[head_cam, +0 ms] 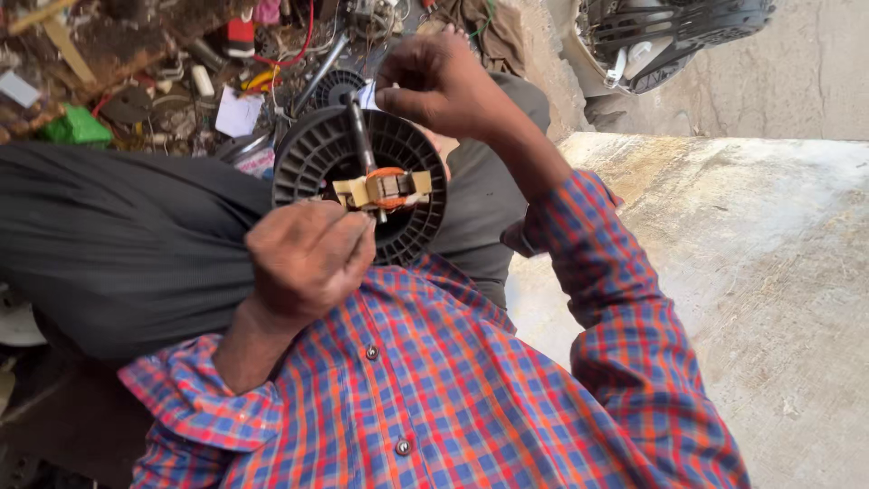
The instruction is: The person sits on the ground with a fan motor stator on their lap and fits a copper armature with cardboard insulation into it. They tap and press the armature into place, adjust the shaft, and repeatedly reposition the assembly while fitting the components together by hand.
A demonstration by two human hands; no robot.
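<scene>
Left hand (308,258): fingers curled shut, pinching the near edge of the fan wheel (312,163), knuckles toward cam.
Right hand (434,81): closed round the top of a dark screwdriver (362,136), just above & behind the wheel.
Screwdriver: shaft runs down from the right-hand grip to the motor (385,188), tip hidden at the motor.
Fan wheel: black, round, ribbed plastic, held between both hands over the lap, face toward cam.
Motor: small, tan frame w/ orange copper winding, sits at wheel centre, just beyond left fingertips.
Below grip: grey trousers (127,244) & checked shirt (434,380), red-blue.
Beyond grip: clutter of wires, parts & scrap (181,81) on the ground.
Right of grip: bare concrete slab (751,263); fan grille (670,36) well apart, top corner.
</scene>
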